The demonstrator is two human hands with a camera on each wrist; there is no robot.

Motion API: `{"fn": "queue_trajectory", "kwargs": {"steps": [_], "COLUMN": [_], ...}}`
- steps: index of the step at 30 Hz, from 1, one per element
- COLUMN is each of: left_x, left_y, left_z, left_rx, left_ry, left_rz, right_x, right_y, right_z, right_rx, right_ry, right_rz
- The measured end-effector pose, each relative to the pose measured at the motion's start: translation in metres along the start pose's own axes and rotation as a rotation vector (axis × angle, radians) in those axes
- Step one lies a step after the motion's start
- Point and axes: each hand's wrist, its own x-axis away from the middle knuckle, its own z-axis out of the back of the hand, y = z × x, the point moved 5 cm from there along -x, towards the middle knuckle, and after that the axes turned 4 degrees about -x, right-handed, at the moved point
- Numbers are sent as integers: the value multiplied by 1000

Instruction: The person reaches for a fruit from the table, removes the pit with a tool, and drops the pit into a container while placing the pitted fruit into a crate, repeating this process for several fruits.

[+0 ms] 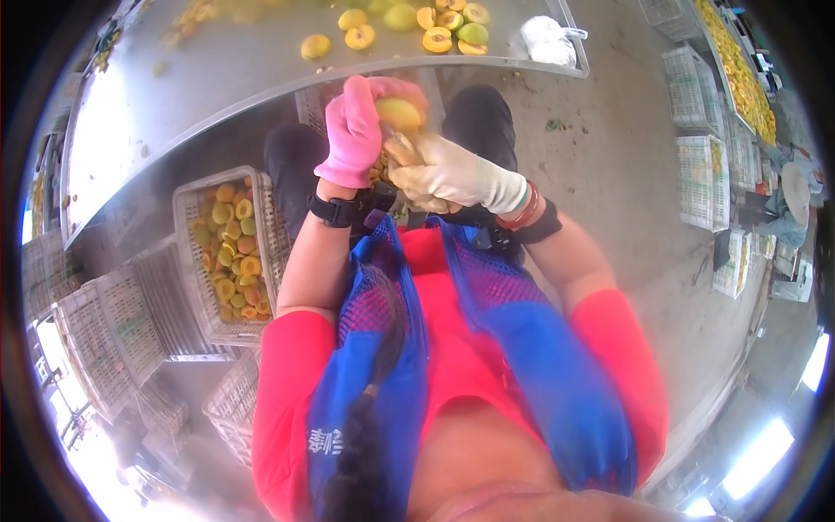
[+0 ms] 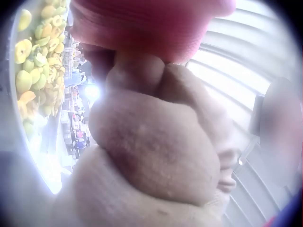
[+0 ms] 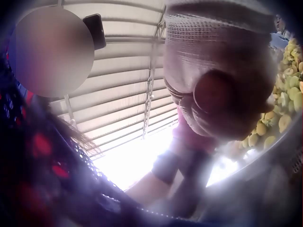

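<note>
In the head view a pink-gloved left hand has its fingers curled round a yellow-green fruit just off the table's near edge. The white-gloved right hand grips a short brown tool, whose tip is at the fruit's lower side; the tip itself is too blurred to make out. The left wrist view shows the pink glove at the top, with the fruit out of sight. From the right wrist, the white glove is curled round the tool's round brown end.
On the metal table lie whole and halved fruits and a white bundle. A crate of halved fruit stands left of the legs, with more crates beyond. Stacked crates and another person are at the right.
</note>
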Motion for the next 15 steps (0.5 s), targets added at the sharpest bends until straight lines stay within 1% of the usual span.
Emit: {"fn": "queue_trajectory", "kwargs": {"steps": [1, 2, 3, 5, 6, 7, 9, 10, 11, 13, 14, 15], "left_x": [8, 8, 7, 8, 8, 7, 3, 0, -1, 8, 18, 28], "left_y": [4, -1, 1, 6, 5, 6, 3, 6, 2, -4, -10, -5], "left_z": [-1, 1, 4, -2, -2, -2, 11, 21, 37, 84, 112, 137], "left_rx": [-54, 65, 65, -164, -158, -164, -88, -36, 10, -35, -36, -79], "left_ry": [-120, -200, -196, -355, -380, -364, -134, -33, 72, 326, 454, 566], "left_rz": [-69, -91, -91, -98, -46, -48, 78, -19, 45, 47, 124, 210], "right_x": [5, 7, 8, 7, 6, 5, -1, -8, -11, -15, -16, -19], "right_y": [1, 1, 3, 11, 14, 15, 15, 21, 28, 34, 38, 41], "right_z": [-5, -7, -10, -9, -11, -12, -11, -10, -12, -3, 0, 1], "right_rx": [9, 12, 15, 10, 1, 8, -44, -70, -65, 18, 5, 8], "right_ry": [-3, -21, -39, -56, -71, -85, 27, 48, 0, 171, 212, 188], "right_rz": [7, -20, -49, -38, -30, -34, -57, -20, -41, -17, 1, -10]}}
